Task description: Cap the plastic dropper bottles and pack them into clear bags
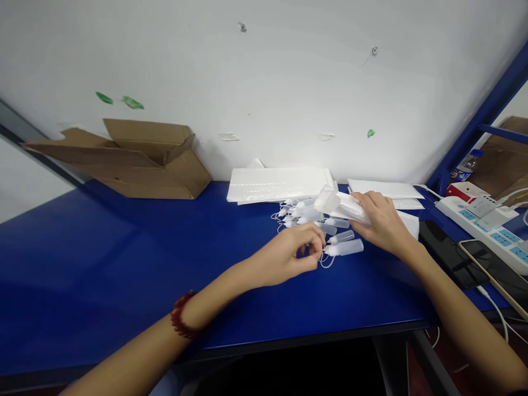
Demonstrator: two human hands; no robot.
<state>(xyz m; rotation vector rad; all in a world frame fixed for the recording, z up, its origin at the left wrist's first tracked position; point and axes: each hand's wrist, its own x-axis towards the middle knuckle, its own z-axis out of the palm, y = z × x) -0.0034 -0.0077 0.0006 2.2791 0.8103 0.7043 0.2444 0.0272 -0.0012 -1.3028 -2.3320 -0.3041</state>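
Several small clear dropper bottles (322, 223) with tethered caps lie in a cluster on the blue table (124, 264). My left hand (289, 256) pinches the tip of the nearest small bottle (344, 248), fingers closed. My right hand (381, 220) is wrapped round a white plastic bag (340, 204) lifted a little above the bottles, its open end pointing left.
A stack of white bags (278, 184) lies against the wall, with more bags (388, 190) to the right. An open cardboard box (136, 162) sits at the back left. Two phones (449, 250) and a power strip (487, 231) are at the right edge.
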